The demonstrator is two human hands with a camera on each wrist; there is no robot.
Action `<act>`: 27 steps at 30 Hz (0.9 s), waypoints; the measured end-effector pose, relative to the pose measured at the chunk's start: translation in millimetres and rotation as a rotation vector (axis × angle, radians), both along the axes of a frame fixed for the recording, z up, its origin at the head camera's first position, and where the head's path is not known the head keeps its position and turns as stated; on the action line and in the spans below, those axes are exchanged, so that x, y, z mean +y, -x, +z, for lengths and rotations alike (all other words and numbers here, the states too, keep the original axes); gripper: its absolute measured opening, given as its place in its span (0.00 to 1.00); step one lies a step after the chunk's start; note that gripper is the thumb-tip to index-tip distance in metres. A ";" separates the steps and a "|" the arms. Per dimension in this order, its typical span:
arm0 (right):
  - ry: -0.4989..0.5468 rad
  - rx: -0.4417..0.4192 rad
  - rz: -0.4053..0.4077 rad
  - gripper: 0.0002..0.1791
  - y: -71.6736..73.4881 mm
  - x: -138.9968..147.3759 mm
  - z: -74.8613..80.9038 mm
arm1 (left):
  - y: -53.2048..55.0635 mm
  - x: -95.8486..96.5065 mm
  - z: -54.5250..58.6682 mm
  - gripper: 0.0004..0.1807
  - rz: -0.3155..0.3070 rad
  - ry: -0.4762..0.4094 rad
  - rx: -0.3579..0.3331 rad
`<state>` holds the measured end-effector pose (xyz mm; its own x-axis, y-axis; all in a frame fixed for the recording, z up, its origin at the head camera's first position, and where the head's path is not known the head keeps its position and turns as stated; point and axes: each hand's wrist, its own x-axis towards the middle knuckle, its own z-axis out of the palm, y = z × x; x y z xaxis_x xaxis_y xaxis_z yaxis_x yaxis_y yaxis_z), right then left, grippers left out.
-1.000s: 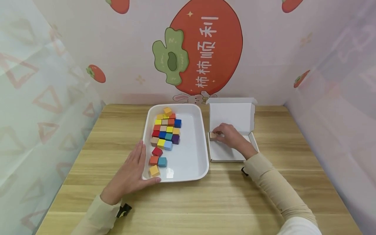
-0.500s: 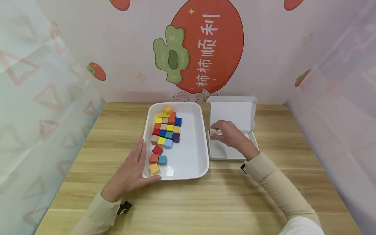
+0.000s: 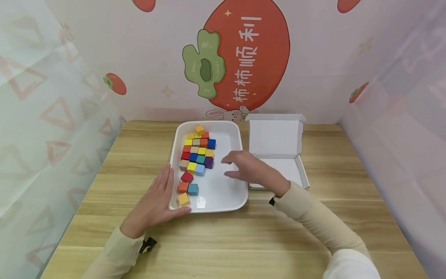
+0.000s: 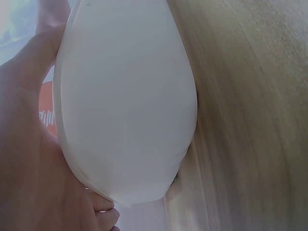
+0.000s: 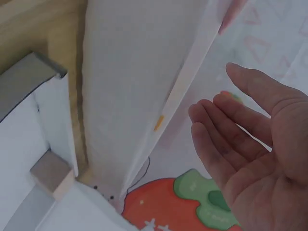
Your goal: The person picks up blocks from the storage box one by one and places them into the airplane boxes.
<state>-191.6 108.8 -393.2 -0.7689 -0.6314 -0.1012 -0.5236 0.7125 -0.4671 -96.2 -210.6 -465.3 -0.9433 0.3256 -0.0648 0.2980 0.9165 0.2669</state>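
Head view gives me the tray (image 3: 223,195) toward the tabletop's (image 3: 223,244) far edge, box (image 3: 290,170) just off the tray's right edge, lid (image 3: 273,136) up along the box's far edge. Left hand (image 3: 153,203) lies along the tray's left edge toward the near-left corner, fingers straight, thumb on the near edge. Right hand (image 3: 248,167) is over the tray's right half, thumb apart from loosely bent fingers, holding nothing. It blocks the box's left side there; my right wrist view fills that in: one wood cube (image 5: 52,174) inside, in the corner at the lid fold. My left wrist view shows the tray's outer wall, left hand against the rim. Tray contents I read off the head view: coloured cubes (image 3: 201,151) in uneven rows down the left half, an orange cube (image 3: 199,130) atop others at the far-left corner, an amber cube (image 3: 183,199) at the near-left corner.
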 end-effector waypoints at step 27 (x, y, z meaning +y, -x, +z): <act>-0.062 0.083 0.159 0.16 -23.5 -98.3 -63.0 | 0.6 -3.3 -2.0 0.73 -0.038 -0.026 0.023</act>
